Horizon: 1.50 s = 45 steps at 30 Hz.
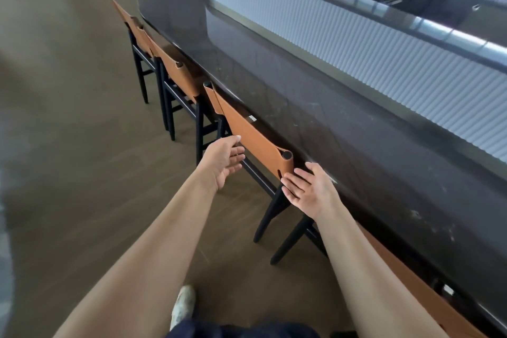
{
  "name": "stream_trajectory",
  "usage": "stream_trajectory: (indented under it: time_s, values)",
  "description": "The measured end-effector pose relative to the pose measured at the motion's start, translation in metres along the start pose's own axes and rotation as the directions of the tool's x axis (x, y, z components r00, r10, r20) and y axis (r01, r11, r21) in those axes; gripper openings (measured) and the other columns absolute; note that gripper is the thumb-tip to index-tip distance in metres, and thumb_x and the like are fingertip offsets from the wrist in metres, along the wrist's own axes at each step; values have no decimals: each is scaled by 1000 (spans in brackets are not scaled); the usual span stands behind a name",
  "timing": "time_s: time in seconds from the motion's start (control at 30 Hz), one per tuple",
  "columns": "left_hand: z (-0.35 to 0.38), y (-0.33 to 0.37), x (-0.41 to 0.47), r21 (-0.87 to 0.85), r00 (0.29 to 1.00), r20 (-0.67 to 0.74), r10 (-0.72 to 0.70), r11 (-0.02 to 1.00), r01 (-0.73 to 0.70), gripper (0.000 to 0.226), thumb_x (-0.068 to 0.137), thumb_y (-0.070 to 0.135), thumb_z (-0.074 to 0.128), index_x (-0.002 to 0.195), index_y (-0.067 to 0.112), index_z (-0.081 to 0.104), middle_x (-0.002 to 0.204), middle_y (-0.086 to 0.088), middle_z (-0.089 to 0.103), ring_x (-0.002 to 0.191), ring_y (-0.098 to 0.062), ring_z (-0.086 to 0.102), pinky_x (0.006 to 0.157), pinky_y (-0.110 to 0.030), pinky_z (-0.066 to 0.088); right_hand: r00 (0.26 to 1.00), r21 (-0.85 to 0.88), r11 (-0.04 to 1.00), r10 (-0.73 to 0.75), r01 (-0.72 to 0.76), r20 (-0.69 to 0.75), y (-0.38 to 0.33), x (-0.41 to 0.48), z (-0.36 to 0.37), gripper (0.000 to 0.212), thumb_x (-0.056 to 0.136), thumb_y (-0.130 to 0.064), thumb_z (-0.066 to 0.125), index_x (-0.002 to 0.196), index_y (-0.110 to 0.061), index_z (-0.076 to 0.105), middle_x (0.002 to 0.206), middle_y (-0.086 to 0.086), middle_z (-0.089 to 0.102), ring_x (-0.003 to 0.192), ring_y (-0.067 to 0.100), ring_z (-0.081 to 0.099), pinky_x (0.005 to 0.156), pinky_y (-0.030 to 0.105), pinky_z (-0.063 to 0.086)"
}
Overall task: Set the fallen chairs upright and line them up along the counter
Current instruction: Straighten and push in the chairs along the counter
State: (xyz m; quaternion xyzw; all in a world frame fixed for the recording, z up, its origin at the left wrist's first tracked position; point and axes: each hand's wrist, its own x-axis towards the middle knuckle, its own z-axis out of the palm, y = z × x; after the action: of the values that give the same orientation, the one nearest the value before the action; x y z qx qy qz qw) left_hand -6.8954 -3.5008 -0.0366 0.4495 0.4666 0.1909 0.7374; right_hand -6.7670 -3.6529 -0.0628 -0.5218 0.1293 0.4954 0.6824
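Note:
Several chairs with tan leather backs and black frames stand upright along the dark counter (pixel 315 96). The nearest full one (pixel 247 129) is tucked against the counter edge. My left hand (pixel 223 159) is open, its fingers at the left lower part of that backrest. My right hand (pixel 308 189) is open too, fingers spread beside the backrest's right post. Farther along stand a second chair (pixel 178 71) and a third chair (pixel 129 19). Another tan backrest (pixel 406 280) shows at the lower right, partly hidden by my right arm.
Wooden floor (pixel 68 132) stretches to the left of the chairs. A white ribbed wall (pixel 356 35) rises behind the counter. My shoe (pixel 183 304) is on the floor below my arms.

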Motion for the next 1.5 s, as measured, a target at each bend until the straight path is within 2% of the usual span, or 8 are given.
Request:
stream_trajectory:
  time_s: [0.13, 0.37, 0.43, 0.7, 0.87, 1.1, 1.37, 1.5]
  values:
    - [-26, 29, 48, 37, 998, 58, -35, 999, 33, 18, 98, 28, 54, 111, 15, 52, 119, -10, 64, 112, -25, 61, 101, -41, 48, 1000, 111, 994, -16, 18, -19, 11, 29, 42, 52, 99, -34, 46, 142, -5, 43, 131, 17, 56, 107, 27, 59, 94, 41, 46]
    - [-52, 71, 127, 156, 987, 130, -96, 985, 75, 24, 98, 28, 54, 118, 15, 52, 120, -12, 62, 112, -25, 60, 97, -40, 49, 993, 337, 942, 35, 4, -110, 24, 72, 118, 49, 100, -32, 42, 139, -2, 38, 145, 20, 44, 137, 31, 40, 113, 44, 33]
    - [-53, 77, 145, 163, 982, 137, -128, 981, 105, 33, 97, 28, 54, 126, 13, 51, 120, -12, 61, 112, -26, 60, 96, -41, 49, 987, 358, 934, 54, 4, -151, 22, 83, 132, 50, 99, -32, 44, 139, -2, 38, 144, 20, 45, 136, 32, 42, 113, 45, 35]
    - [-44, 96, 233, 188, 964, 140, -228, 962, 200, 28, 97, 28, 56, 118, 11, 51, 119, -13, 60, 111, -27, 59, 95, -41, 50, 955, 481, 876, 111, 37, -275, -3, 147, 161, 55, 98, -29, 54, 144, -7, 32, 144, 21, 45, 129, 36, 50, 108, 47, 41]
    - [-35, 103, 287, 210, 946, 128, -299, 940, 269, 37, 96, 29, 57, 125, 9, 48, 121, -14, 57, 106, -27, 59, 86, -39, 52, 931, 501, 864, 137, 56, -340, -20, 178, 172, 40, 99, -24, 53, 133, -8, 39, 140, 22, 48, 124, 35, 53, 103, 44, 45]
    - [-26, 109, 345, 302, 915, 114, -388, 891, 340, 37, 92, 28, 60, 122, 7, 53, 123, -14, 61, 104, -30, 63, 83, -42, 53, 840, 478, 873, 185, 98, -510, -18, 211, 176, 26, 100, -20, 49, 115, 0, 43, 122, 21, 53, 111, 33, 56, 96, 45, 48]
    - [-33, 108, 389, 370, 853, 141, -502, 826, 425, 18, 95, 14, 52, 111, 5, 49, 107, -15, 56, 80, -29, 61, 80, -44, 48, 726, 586, 742, 202, 325, -657, -18, 229, 175, 29, 97, 1, 47, 126, -2, 50, 121, 23, 51, 99, 40, 56, 81, 52, 57]
    - [-30, 104, 402, 355, 854, 126, -504, 827, 435, 20, 100, 5, 42, 119, -1, 47, 90, -18, 59, 77, -29, 61, 79, -41, 51, 692, 576, 725, 192, 378, -696, -27, 233, 170, 28, 96, 10, 39, 120, 1, 48, 114, 24, 48, 103, 44, 54, 89, 60, 51]
